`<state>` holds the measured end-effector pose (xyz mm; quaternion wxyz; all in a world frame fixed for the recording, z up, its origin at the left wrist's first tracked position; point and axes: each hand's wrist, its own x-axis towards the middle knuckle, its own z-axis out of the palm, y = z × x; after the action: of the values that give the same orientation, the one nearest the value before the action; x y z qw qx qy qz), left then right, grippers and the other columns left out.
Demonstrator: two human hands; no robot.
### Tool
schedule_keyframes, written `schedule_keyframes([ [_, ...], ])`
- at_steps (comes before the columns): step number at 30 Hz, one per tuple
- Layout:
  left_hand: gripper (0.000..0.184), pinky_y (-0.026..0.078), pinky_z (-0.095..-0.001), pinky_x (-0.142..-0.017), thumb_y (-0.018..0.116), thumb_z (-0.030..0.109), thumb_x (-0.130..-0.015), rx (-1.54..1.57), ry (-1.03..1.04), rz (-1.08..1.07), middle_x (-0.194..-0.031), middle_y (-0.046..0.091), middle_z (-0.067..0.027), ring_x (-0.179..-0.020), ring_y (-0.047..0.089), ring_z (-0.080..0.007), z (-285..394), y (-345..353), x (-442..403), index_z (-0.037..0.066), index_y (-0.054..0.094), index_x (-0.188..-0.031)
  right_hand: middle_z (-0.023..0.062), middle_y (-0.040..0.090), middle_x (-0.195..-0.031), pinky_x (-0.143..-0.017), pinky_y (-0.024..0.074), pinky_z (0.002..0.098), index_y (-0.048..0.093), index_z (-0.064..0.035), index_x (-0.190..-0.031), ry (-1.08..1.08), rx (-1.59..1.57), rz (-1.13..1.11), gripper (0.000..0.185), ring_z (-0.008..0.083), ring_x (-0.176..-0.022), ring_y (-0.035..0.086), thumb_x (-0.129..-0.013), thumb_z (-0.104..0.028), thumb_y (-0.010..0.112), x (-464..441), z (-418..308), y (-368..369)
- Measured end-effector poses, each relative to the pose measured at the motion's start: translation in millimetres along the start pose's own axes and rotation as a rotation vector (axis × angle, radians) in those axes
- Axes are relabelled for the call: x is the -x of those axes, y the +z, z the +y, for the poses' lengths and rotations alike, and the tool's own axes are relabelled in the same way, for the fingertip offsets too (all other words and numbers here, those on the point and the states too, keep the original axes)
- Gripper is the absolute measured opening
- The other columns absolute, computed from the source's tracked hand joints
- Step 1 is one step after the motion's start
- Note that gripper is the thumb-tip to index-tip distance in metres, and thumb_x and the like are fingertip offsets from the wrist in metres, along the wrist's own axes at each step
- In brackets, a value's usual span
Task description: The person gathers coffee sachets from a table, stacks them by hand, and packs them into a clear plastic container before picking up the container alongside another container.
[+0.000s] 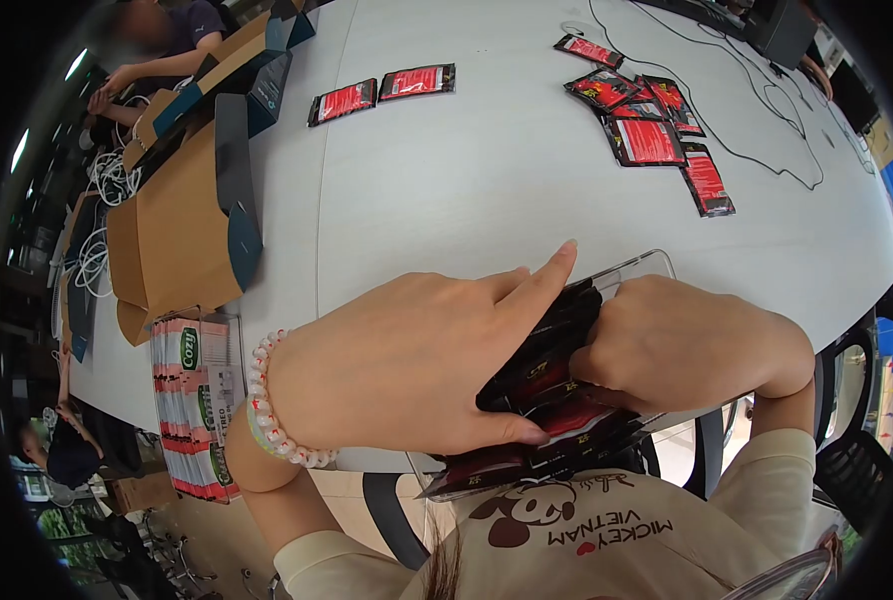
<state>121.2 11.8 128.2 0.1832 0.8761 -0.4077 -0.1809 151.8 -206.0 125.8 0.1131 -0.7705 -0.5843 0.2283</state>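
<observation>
Black and red packets (542, 385) stand tightly packed in a clear plastic box (639, 262) at the table's near edge, against the person's shirt. Over the box's left part lies my left hand (407, 355), a beaded bracelet on its wrist. Its thumb touches the packets and stays spread from the outstretched index finger; the other fingers are mostly hidden. My right hand (677, 340) reaches into the box from the right, its fingers curled against the packets, fingertips partly hidden.
Several loose packets (650, 142) lie at the back right, two more (419, 81) at the back centre. Open cardboard boxes (182, 225) and a clear box of "Cozy" packets (192, 400) stand left. Cables (732, 150) cross the right. Another person (172, 65) sits back left.
</observation>
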Motion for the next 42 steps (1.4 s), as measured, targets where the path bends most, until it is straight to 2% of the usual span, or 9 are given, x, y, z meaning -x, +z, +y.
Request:
schedule_keyframes([
  [6, 0.107, 0.051, -0.0431, -0.069, 0.074, 0.047, -0.073, 0.036, -0.009, -0.026, -0.097, 0.061, -0.0299, -0.078, 0.062, -0.0445, 1, -3, -1, -0.008, 0.015, -0.144, 0.0209, 0.053, -0.053, -0.046, 0.0426, 0.0424, 0.057, 0.0055, -0.059, -0.085, -0.091, 0.149, 0.016, 0.0368, -0.051, 0.055, -0.069, -0.006, 0.062, 9, 1, -8],
  [12, 0.105, 0.049, -0.0414, -0.064, 0.072, 0.049, -0.076, 0.063, -0.034, -0.072, -0.089, 0.06, -0.0312, -0.073, 0.061, -0.0437, 3, -10, -1, -0.008, 0.016, -0.144, 0.0197, 0.054, -0.054, -0.048, 0.0454, 0.0416, 0.059, 0.0048, -0.06, -0.038, -0.039, 0.039, 0.016, 0.0355, -0.051, 0.057, -0.07, -0.007, 0.063, -3, 2, 7],
  [20, 0.071, 0.048, -0.0403, -0.064, 0.053, 0.042, -0.094, 0.21, 0.086, -0.096, -0.091, 0.061, -0.0279, -0.069, 0.059, -0.0404, -24, -6, -11, -0.009, 0.031, -0.139, 0.0129, 0.056, -0.055, -0.05, 0.0437, 0.0393, 0.064, -0.0016, -0.067, 0.002, -0.111, 0.117, 0.021, 0.0316, -0.054, 0.058, -0.077, -0.019, 0.069, 14, 10, -16],
  [24, 0.072, 0.048, -0.0405, -0.066, 0.053, 0.043, -0.093, 0.24, 0.003, -0.184, -0.097, 0.061, -0.0294, -0.073, 0.06, -0.0408, -17, -12, -17, -0.009, 0.031, -0.139, 0.0142, 0.058, -0.058, -0.052, 0.0435, 0.0418, 0.063, 0.0003, -0.068, -0.133, -0.3, 0.085, 0.019, 0.0341, -0.056, 0.058, -0.078, -0.015, 0.067, 9, 19, -9],
  [34, 0.077, 0.049, -0.041, -0.07, 0.054, 0.047, -0.091, 0.283, 0.012, -0.164, -0.1, 0.061, -0.0298, -0.08, 0.062, -0.0407, -23, -8, -20, -0.01, 0.032, -0.137, 0.0158, 0.055, -0.056, -0.046, 0.0408, 0.0412, 0.055, 0.0011, -0.088, -0.114, -0.132, 0.069, 0.016, 0.0347, -0.055, 0.057, -0.073, -0.002, 0.061, 11, 17, -15],
  [36, 0.079, 0.049, -0.0407, -0.071, 0.054, 0.048, -0.091, 0.307, -0.057, -0.243, -0.101, 0.06, -0.0306, -0.083, 0.062, -0.0403, -16, -14, -18, -0.011, 0.031, -0.137, 0.0117, 0.063, -0.065, -0.051, 0.0498, 0.0334, 0.059, -0.0031, -0.098, -0.131, -0.172, 0.248, 0.021, 0.0249, -0.056, 0.064, -0.078, -0.005, 0.064, 18, 30, -26],
  [38, 0.091, 0.049, -0.0402, -0.065, 0.047, 0.06, -0.089, 0.213, -0.077, -0.217, -0.086, 0.058, -0.0324, -0.072, 0.06, -0.0393, -11, -14, -11, -0.021, 0.034, -0.127, 0.0107, 0.064, -0.067, -0.054, 0.0521, 0.0328, 0.058, -0.0023, -0.098, 0.136, -0.163, 0.416, 0.025, 0.0257, -0.061, 0.067, -0.073, 0.0, 0.062, 25, 52, -40],
  [40, 0.095, 0.051, -0.0395, -0.065, 0.047, 0.063, -0.087, 0.156, -0.01, -0.066, -0.089, 0.058, -0.0337, -0.072, 0.061, -0.0397, -7, 0, -4, -0.023, 0.034, -0.126, 0.0116, 0.066, -0.075, -0.065, 0.0531, 0.0347, 0.056, -0.0014, -0.109, 0.363, 0.214, 0.568, 0.04, 0.0285, -0.074, 0.066, -0.069, 0.001, 0.061, 29, 105, -32],
  [42, 0.1, 0.052, -0.0388, -0.066, 0.048, 0.066, -0.085, 0.09, 0.072, 0.078, -0.092, 0.057, -0.0351, -0.072, 0.061, -0.0402, 2, 7, 2, -0.025, 0.033, -0.124, 0.0155, 0.064, -0.087, -0.075, 0.0496, 0.0406, 0.054, -0.0026, -0.114, 0.712, 0.384, 0.47, 0.047, 0.0309, -0.089, 0.061, -0.068, 0.0, 0.064, 27, 123, -18],
])
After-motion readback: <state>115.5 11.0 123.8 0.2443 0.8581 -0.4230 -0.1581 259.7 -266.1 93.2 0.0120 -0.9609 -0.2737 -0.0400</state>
